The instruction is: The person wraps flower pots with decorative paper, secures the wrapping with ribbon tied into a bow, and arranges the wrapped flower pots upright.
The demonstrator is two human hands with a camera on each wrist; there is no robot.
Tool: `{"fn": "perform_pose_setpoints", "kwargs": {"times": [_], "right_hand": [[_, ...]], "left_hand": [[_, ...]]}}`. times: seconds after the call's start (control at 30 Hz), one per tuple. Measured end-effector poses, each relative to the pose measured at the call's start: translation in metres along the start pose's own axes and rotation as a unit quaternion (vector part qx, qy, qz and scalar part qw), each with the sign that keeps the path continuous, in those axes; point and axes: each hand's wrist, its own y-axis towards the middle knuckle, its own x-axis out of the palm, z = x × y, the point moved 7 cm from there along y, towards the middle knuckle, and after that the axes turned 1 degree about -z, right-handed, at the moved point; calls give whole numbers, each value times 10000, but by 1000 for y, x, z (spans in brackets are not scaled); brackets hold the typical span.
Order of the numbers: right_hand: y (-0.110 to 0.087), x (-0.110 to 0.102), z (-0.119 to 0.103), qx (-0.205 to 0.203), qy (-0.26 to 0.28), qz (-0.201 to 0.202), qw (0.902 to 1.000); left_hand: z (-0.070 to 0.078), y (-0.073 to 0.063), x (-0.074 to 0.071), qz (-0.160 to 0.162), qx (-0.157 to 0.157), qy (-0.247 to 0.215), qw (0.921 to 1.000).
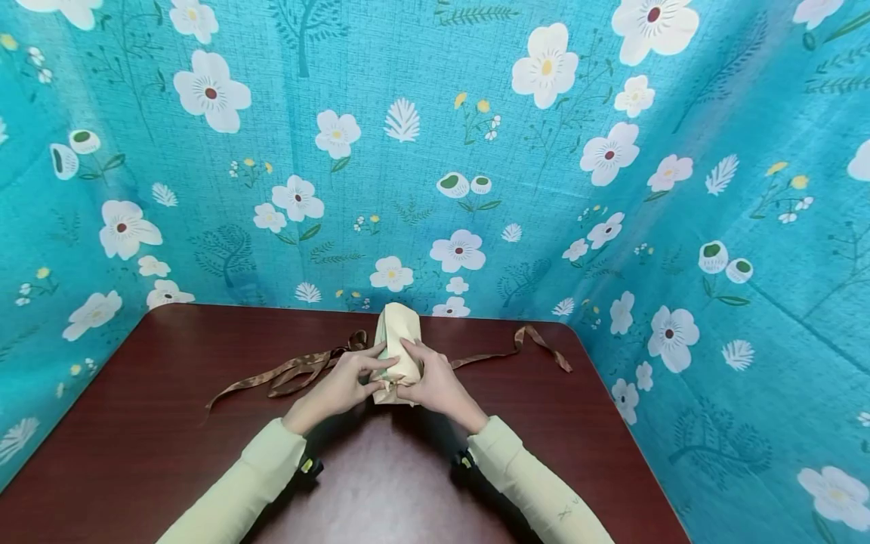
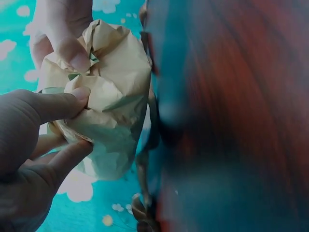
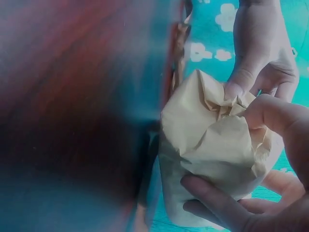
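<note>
I'd have the left hand (image 1: 347, 379) and right hand (image 1: 436, 381), each grip pinching the crumpled near end of the tan paper parcel (image 1: 399, 326) between them on the tabletop (image 1: 544, 438), crease gently without tearing, though its contents and whether the brown ribbon (image 1: 299, 368) runs underneath are hidden from me.

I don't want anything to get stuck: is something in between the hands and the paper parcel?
Nothing visible is in between. The left hand and right hand both grip the paper parcel directly. Brown ribbon shows on the table at both sides, not between fingers and paper.
</note>
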Motion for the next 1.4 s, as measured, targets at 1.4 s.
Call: {"fn": "perform_pose_setpoints", "kwargs": {"times": [1.4], "right_hand": [[7, 17, -4, -407, -1737, 129, 9839]], "left_hand": [[-20, -14, 7, -233, -1, 446, 9987]]}}
